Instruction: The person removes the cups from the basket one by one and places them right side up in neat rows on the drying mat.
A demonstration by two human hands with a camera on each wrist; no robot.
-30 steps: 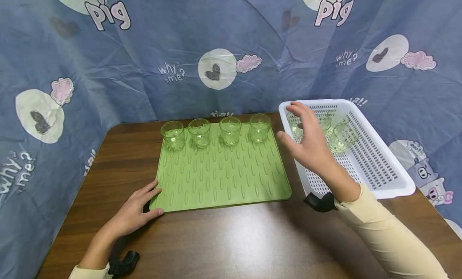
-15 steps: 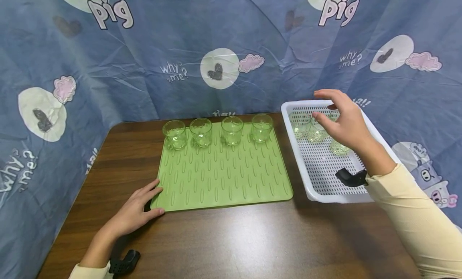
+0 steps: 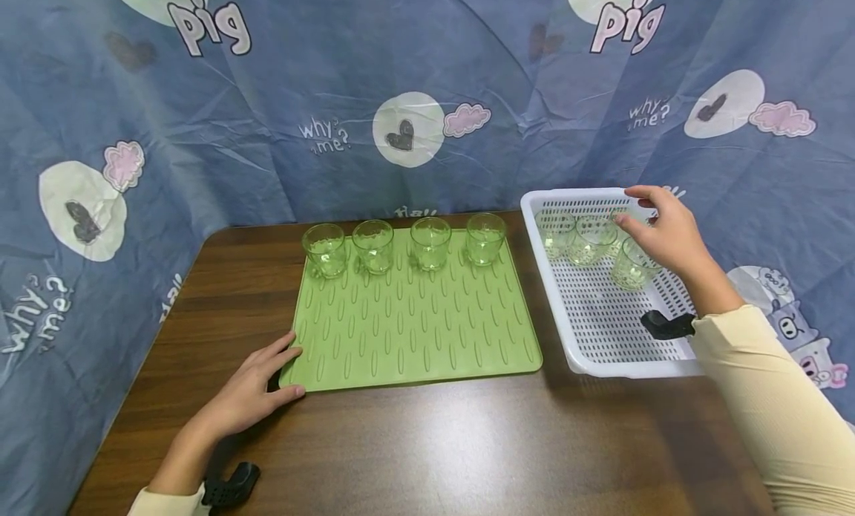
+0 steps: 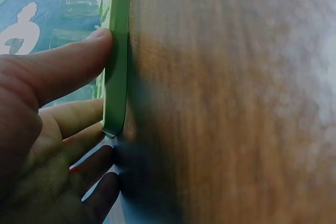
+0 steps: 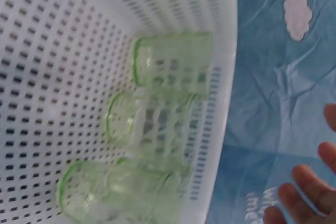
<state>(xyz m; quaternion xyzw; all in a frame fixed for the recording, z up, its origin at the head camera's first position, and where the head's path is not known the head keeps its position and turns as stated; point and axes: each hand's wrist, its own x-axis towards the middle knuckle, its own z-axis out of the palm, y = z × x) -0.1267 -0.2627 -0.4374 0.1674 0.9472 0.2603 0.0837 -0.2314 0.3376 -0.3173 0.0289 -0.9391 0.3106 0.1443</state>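
Note:
My left hand [image 3: 243, 397] rests at the near left corner of a green ridged drying mat [image 3: 414, 330], with the thumb on its front edge and the fingers along its left edge. In the left wrist view, the thumb [image 4: 73, 66] lies against the mat's rim. My right hand [image 3: 675, 237] is over the back right of a white basket [image 3: 568, 345], thumb and fingers spread and holding nothing. Just below and left of it stands a clear green glass [image 3: 628, 275]. Several more glasses [image 5: 176, 61] stand upright along the basket's back wall, one partly hidden behind the thumb.
Several matching green glasses [image 3: 430, 252] stand upright in a row along the mat's back edge. The wooden table [image 3: 401, 449] reaches back to a blue printed cloth [image 3: 267, 130], which hangs behind and at the sides.
My right hand has moved right from the basket's left rim across the basket, then lowered toward the glasses at its back right. The left hand has stayed on the mat's corner.

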